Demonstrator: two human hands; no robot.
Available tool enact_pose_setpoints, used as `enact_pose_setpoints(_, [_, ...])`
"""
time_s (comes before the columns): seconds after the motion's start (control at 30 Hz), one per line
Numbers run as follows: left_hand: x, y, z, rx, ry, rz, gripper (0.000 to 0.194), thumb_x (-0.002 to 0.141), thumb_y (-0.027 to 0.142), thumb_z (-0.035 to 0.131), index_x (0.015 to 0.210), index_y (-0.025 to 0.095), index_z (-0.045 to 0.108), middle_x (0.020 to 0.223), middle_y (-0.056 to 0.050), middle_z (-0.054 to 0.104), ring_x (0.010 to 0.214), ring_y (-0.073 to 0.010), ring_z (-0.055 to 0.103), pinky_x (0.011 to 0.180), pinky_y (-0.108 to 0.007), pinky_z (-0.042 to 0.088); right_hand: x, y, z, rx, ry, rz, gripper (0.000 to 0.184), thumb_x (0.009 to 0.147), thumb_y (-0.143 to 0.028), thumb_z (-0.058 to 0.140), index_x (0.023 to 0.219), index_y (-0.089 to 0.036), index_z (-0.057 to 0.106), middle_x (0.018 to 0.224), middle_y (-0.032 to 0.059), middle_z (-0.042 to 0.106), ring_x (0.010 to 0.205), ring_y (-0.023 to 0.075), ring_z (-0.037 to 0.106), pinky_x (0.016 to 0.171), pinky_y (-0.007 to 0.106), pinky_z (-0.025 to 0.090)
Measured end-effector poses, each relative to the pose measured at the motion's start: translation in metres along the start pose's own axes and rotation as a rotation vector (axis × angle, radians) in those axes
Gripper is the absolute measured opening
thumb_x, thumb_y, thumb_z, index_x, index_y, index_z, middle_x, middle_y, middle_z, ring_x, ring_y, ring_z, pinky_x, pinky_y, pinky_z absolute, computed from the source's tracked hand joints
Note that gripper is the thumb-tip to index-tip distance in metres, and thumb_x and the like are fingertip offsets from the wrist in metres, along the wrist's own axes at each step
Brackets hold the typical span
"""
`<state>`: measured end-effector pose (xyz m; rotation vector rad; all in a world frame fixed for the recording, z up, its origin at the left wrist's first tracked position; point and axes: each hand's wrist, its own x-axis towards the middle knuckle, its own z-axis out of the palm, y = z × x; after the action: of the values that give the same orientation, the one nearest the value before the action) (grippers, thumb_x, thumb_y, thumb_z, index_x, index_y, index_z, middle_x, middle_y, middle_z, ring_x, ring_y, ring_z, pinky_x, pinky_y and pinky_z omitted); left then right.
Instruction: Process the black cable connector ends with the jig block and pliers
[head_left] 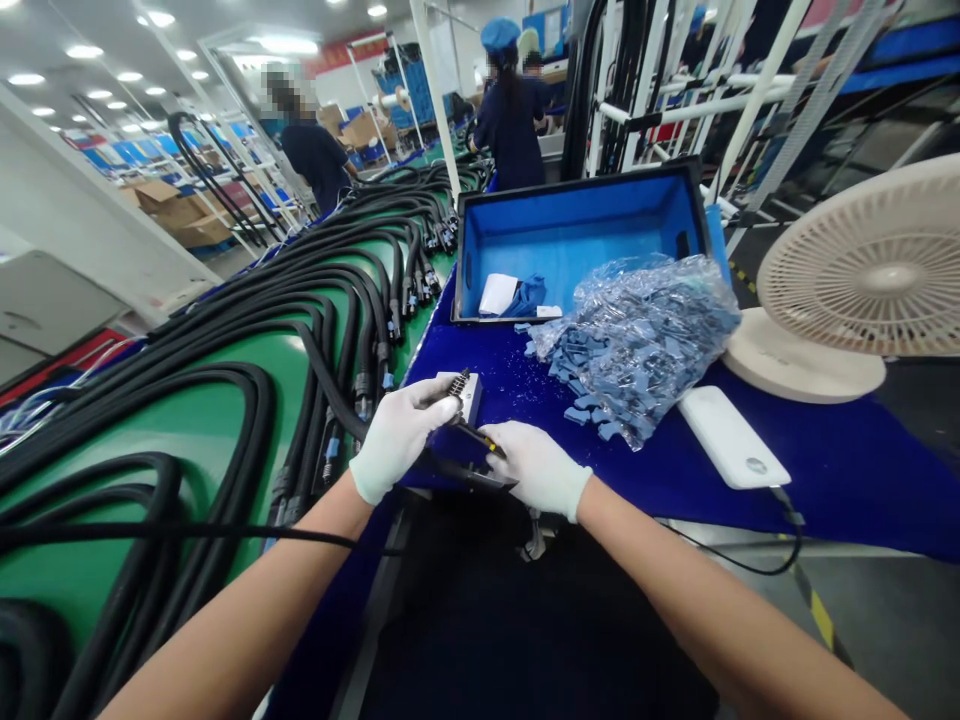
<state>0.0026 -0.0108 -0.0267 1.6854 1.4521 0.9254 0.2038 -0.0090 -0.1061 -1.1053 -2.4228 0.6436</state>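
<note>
My left hand (401,435), in a white glove, is closed with thumb and fingers pinching a black ribbed connector end (459,384). Just behind that connector sits a small grey metal block (471,400) on the blue table cover. My right hand (536,465), also gloved, is closed around a dark handled piece with yellow marks (491,445); its kind is partly hidden by the fingers. A black corrugated hose (330,385) runs in from the left toward my left hand. Both hands are close together at the table's near edge.
Many black hoses (225,270) lie on the green surface to the left. A plastic bag of blue clips (645,330) leans by a blue crate (577,240). Rightward are a white power bank (735,437) with a cable and a fan (885,280). Several people stand farther back.
</note>
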Motion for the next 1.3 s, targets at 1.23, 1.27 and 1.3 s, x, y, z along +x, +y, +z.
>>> enact_pose_setpoints(1.23, [0.024, -0.025, 0.010, 0.132, -0.518, 0.121, 0.110, 0.059, 0.025, 0.088, 0.157, 0.021, 0.037, 0.123, -0.010, 0.065, 0.102, -0.0262, 0.066, 0.090, -0.039, 0.054, -0.021, -0.023, -0.016, 1.085, 0.164, 0.191, 0.068, 0.066, -0.003, 0.069, 0.131, -0.020, 0.059, 0.114, 0.0055, 0.068, 0.104, 0.0226, 0.065, 0.093, 0.038, 0.055])
enact_pose_setpoints(1.27, [0.023, -0.023, 0.012, 0.169, -0.493, 0.115, 0.111, 0.056, 0.025, 0.089, 0.156, 0.020, 0.040, 0.120, -0.009, 0.067, 0.103, -0.0274, 0.066, 0.091, -0.040, 0.053, -0.021, -0.021, -0.017, 1.060, 0.171, 0.194, 0.067, 0.065, -0.003, 0.069, 0.129, -0.020, 0.060, 0.113, 0.0053, 0.068, 0.106, 0.0230, 0.065, 0.094, 0.038, 0.054])
enact_pose_setpoints(1.3, [0.019, -0.021, 0.013, 0.219, -0.416, 0.120, 0.104, 0.056, 0.028, 0.089, 0.151, 0.020, 0.047, 0.114, -0.008, 0.069, 0.102, -0.0280, 0.066, 0.092, -0.041, 0.053, -0.020, -0.019, -0.018, 1.041, 0.184, 0.207, 0.064, 0.064, -0.004, 0.070, 0.126, -0.020, 0.062, 0.113, 0.0053, 0.069, 0.106, 0.0233, 0.065, 0.095, 0.039, 0.054])
